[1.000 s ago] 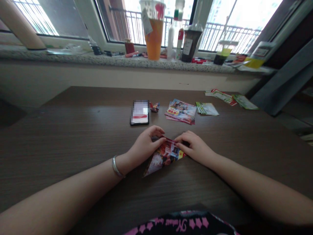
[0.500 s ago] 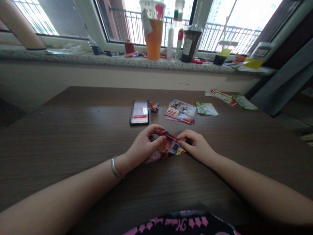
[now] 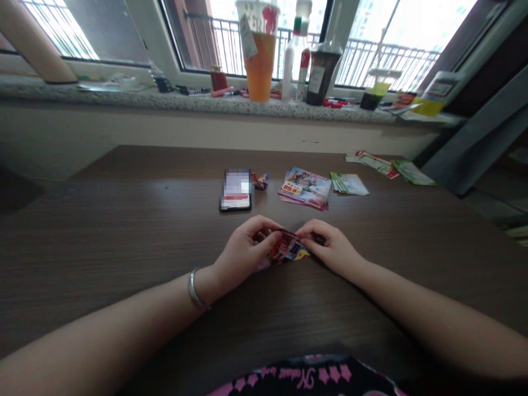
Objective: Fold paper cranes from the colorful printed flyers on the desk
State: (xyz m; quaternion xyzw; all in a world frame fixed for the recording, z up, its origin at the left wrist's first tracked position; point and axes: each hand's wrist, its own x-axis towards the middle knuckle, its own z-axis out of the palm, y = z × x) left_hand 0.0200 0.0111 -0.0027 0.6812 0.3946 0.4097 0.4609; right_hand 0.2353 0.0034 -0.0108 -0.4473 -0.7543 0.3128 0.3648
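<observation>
Both my hands hold a colourful printed leaflet (image 3: 284,248) just above the dark wooden table (image 3: 173,236). My left hand (image 3: 249,245), with a silver bangle at the wrist, pinches the leaflet's upper edge between thumb and fingers. My right hand (image 3: 330,242) pinches its right end. The leaflet looks folded along the top, and its left part is hidden behind my left hand. Beyond my hands lie a phone (image 3: 235,190), a small folded paper piece (image 3: 260,181) and a stack of leaflets (image 3: 305,188) with "89.9" printed on top.
Green and white leaflets (image 3: 350,184) lie right of the stack, with more papers (image 3: 377,164) near the table's far right. On the windowsill stand a cup of orange drink (image 3: 260,66), clear bottles (image 3: 296,60), a dark drink cup (image 3: 322,74) and several small items.
My left hand has shifted slightly right and its fingers have closed further over the leaflet's upper edge. Less of the leaflet shows now. My right hand has moved only a little.
</observation>
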